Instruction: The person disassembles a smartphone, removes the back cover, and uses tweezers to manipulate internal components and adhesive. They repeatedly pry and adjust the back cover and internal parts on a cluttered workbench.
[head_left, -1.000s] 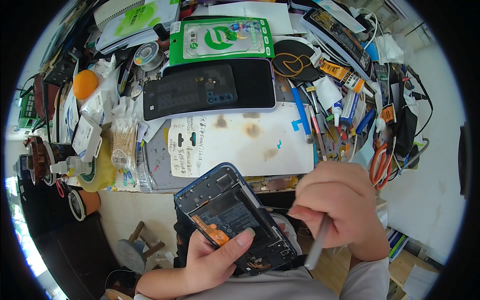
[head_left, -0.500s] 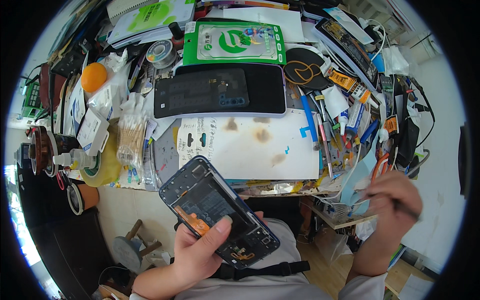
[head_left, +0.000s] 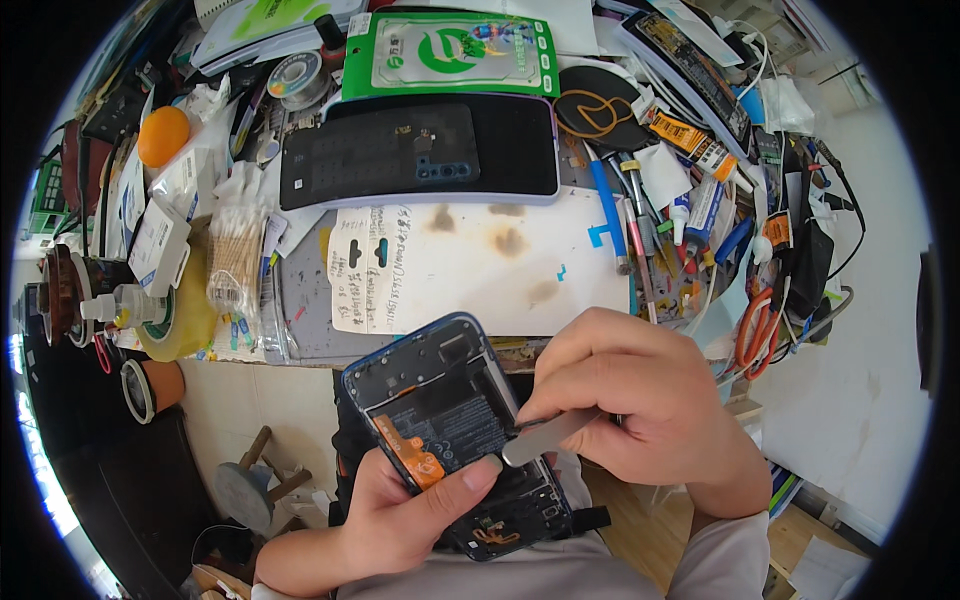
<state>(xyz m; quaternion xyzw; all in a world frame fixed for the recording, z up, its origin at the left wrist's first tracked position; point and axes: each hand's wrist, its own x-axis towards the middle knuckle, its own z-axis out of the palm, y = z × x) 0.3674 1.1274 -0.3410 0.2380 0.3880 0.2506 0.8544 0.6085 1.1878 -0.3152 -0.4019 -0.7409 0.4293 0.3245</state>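
Observation:
My left hand (head_left: 400, 510) grips an opened phone (head_left: 465, 410) above my lap, thumb over the black battery (head_left: 435, 420), which has an orange flex cable (head_left: 405, 445) beside it. My right hand (head_left: 640, 400) pinches a flat silver metal tool (head_left: 540, 440), its rounded end lying over the phone at the battery's right side near my left thumb. My right fingertips are close to the phone's upper right edge.
A cluttered bench holds a stained white sheet (head_left: 480, 270), a detached back panel (head_left: 370, 155) on another device, a green packet (head_left: 450, 55), cotton swabs (head_left: 235, 255), pens and tools (head_left: 610, 220), and coiled orange wires (head_left: 760, 330). A stool (head_left: 240, 490) stands at lower left.
My right hand first swung right, away from the phone, and has come back left onto it with the tool. The phone, in my left hand, shifted left and then back right.

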